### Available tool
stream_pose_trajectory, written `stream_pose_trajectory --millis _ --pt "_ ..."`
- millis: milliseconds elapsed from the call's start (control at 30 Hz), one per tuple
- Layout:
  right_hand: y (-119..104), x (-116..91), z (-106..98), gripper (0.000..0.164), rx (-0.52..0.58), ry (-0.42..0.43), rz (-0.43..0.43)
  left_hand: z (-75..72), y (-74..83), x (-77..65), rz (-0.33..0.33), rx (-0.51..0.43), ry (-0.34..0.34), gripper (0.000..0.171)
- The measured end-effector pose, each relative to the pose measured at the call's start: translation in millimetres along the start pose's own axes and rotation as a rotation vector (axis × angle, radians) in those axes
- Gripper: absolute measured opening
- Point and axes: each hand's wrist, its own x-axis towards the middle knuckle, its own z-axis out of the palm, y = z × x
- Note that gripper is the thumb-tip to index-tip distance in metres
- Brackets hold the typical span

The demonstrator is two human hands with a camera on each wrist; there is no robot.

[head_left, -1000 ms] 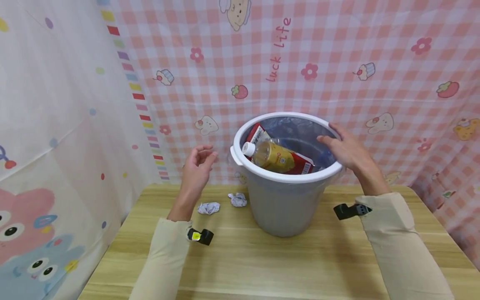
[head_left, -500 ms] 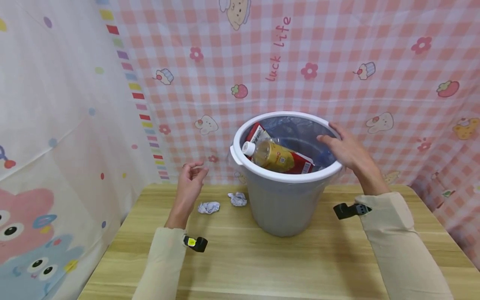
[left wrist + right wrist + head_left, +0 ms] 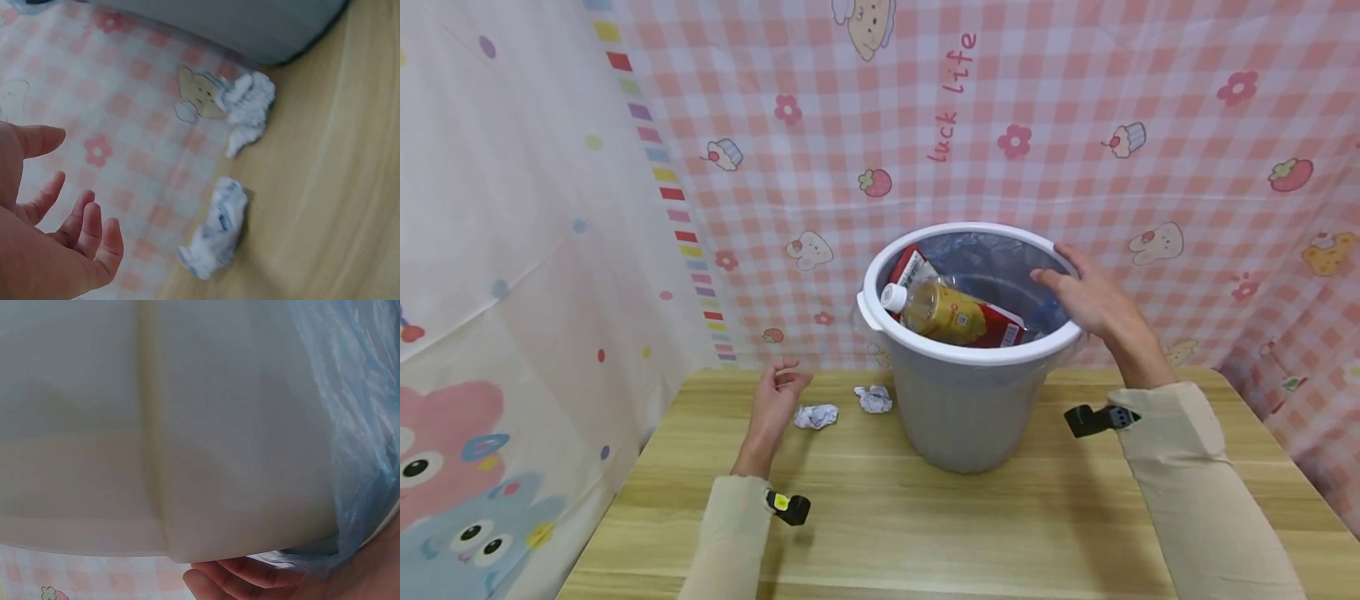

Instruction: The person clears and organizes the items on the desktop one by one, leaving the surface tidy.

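Note:
A grey trash bin (image 3: 966,417) with a white rim and a thin plastic liner (image 3: 365,419) stands on the table. A plastic bottle (image 3: 947,315) with a white cap and yellow label lies inside it, over a red and white package (image 3: 913,267). My right hand (image 3: 1097,300) holds the bin's right rim, thumb over the inside; the right wrist view shows its fingers against the outer side. My left hand (image 3: 775,408) hovers with loosely bent fingers, holding nothing. Just right of it lies a crumpled paper ball (image 3: 816,416); a second paper ball (image 3: 874,399) sits closer to the bin.
The wooden table (image 3: 925,542) reaches back to a pink checked cloth (image 3: 760,200) hanging behind the bin. A white cartoon-print cloth (image 3: 535,250) hangs along the left side. Each sleeve carries a small black wrist camera (image 3: 790,508).
My left hand has come down and a little to the left, from beside the bin's rim to near the left paper ball. My right hand stays on the rim.

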Motion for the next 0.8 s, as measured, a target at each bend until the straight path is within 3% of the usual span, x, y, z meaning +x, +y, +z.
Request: stream_pose_trajectory --millis 367,567,800 --pt "-0.2 -0.1 0.8 0.085 -0.033 0.024 -0.012 -6.1 -35.0 3.1 -0.072 0.096 -0.073 0.053" --pt "-0.9 0.2 1.8 0.084 -0.031 0.029 -0.014 -7.2 -43.8 4.1 -0.089 0.150 -0.153 0.066" --pt "-0.6 -0.8 1.6 0.083 -0.014 0.020 0.000 -5.1 -51.0 5.4 -0.133 0.190 -0.201 0.074"
